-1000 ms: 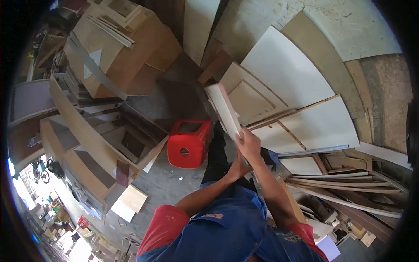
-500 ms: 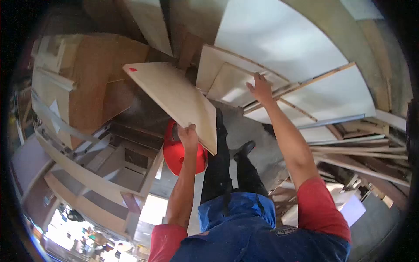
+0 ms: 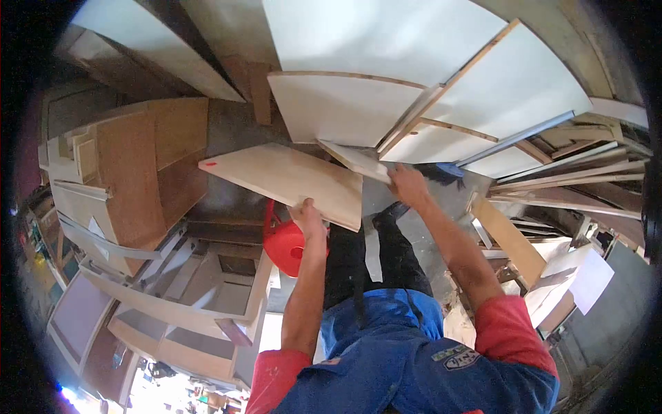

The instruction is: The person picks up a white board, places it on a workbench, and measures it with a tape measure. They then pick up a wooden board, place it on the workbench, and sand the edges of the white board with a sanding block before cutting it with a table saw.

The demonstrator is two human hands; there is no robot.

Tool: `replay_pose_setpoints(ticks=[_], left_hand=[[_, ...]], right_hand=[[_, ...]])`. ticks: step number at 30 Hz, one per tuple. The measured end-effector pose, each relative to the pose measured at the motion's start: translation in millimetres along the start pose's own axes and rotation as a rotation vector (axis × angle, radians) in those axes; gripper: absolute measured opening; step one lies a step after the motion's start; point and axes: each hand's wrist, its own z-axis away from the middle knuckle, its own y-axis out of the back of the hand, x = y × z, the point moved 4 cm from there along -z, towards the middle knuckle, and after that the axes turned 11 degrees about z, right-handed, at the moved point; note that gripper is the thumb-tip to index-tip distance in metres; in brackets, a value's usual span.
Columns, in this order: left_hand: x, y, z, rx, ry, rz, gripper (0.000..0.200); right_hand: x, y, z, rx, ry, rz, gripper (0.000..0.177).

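My left hand (image 3: 308, 215) grips the lower edge of a pale wooden board (image 3: 289, 176) with a red mark at its left corner. The board is held tilted in front of my legs. My right hand (image 3: 408, 185) has its fingers closed on the end of a smaller pale panel (image 3: 355, 161), which is tipped away from the larger leaning boards. That panel's far end lies behind the first board. Just beyond it leans a cream panel (image 3: 345, 110) with a brown edge.
Large white panels (image 3: 386, 41) lean at the back. A red plastic object (image 3: 284, 252) sits beside my left leg. Unfinished cabinet frames (image 3: 186, 303) stand at left, near a brown box-like cabinet (image 3: 131, 179). Wood strips and offcuts (image 3: 572, 186) are piled at right.
My right hand has closed on the smaller panel and drawn it down from the leaning boards toward me. The board in my left hand has shifted slightly right and turned flatter.
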Motion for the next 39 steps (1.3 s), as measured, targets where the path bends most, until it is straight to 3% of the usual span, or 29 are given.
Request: replay_pose_setpoints(ticks=[3,4,6,8,10,11,13,16,18,20,22,24,28,29,30,31,32,34,39], left_hand=[[-35,-16,12,0.057,0.037,0.039,0.059],[-45,-24,10,0.05,-0.032,0.06,0.06],[-62,-47,7,0.027,-0.097,0.089,0.06],[-79,-67,2,0.132,-0.085,0.056,0.062],[-211,-29,-99,-0.053,-0.503,-0.161,0.064],[-202,-50,-98,-0.065,-0.502,-0.161,0.064],[-165,-100,-68,0.022,0.308,0.221,0.066],[-96,-139,7,-0.129,0.195,-0.052,0.071],[-74,-134,31,-0.083,0.167,-0.106,0.078],[-60,-113,49,-0.429,0.006,-0.465,0.08],[-83,-65,12,-0.757,-0.83,-1.269,0.077],[-43,-44,103,-0.706,-0.417,-1.164,0.072],[-66,66,131,-0.652,-0.419,-1.204,0.068],[-72,95,136,-0.546,-0.173,-1.296,0.064],[-75,124,137,-0.656,-0.422,-1.373,0.045],[-133,215,71,-0.617,-0.576,-1.224,0.035],[-116,205,99,-0.585,-0.733,-1.083,0.025],[-134,282,104,-0.732,-0.383,-1.426,0.026],[-113,244,103,-0.888,0.055,-1.46,0.028]], right_hand=[[21,1,100,-0.038,-0.236,-0.167,0.027],[25,2,132,-0.058,-0.33,-0.217,0.028],[33,4,189,0.0,-0.399,-0.266,0.025],[40,3,237,0.072,-0.485,-0.26,0.024],[54,2,278,0.139,-0.571,-0.259,0.024],[62,3,296,0.111,-0.6,-0.265,0.023],[70,-4,329,0.095,-0.638,-0.284,0.023],[73,-20,370,0.177,-0.611,-0.328,0.022],[73,-33,392,0.132,-0.632,-0.363,0.019],[75,-37,412,0.266,-0.614,-0.36,0.018],[82,-56,435,0.222,-0.682,-0.411,0.021],[95,-82,456,0.237,-0.712,-0.416,0.023],[109,-95,478,0.226,-0.75,-0.434,0.022],[108,-90,481,0.239,-0.743,-0.422,0.02],[109,-85,483,0.254,-0.737,-0.409,0.019],[112,-83,481,0.258,-0.74,-0.407,0.019],[115,-84,478,0.23,-0.712,-0.377,0.02],[117,-89,473,0.192,-0.699,-0.354,0.021],[130,-61,466,0.175,-0.802,-0.31,0.025]])
